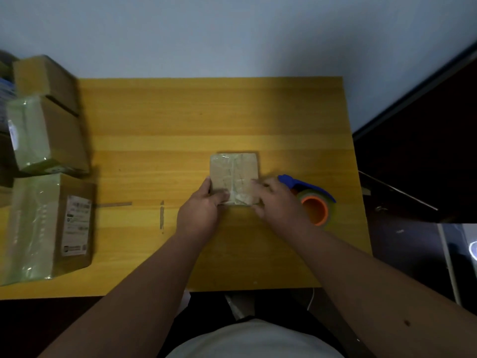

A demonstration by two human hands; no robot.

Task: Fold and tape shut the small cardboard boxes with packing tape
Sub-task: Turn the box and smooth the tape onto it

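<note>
Both bare hands, left hand (204, 205) and right hand (276, 200), grip the small flat cardboard box (234, 174), fingers curled over its glossy, wrinkled tape. It rests on the smooth yellow woodgrain table (154, 140).

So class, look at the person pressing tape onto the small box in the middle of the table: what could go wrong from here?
1. The tape on the small box already looks wrinkled; pressing by the left hand and right hand may lock in creases, leaving a weak seal.
2. The tape dispenser sits right behind the right wrist, so an arm movement could knock it.
3. The stacked boxes overhang the table's left edge and might get bumped.
</note>
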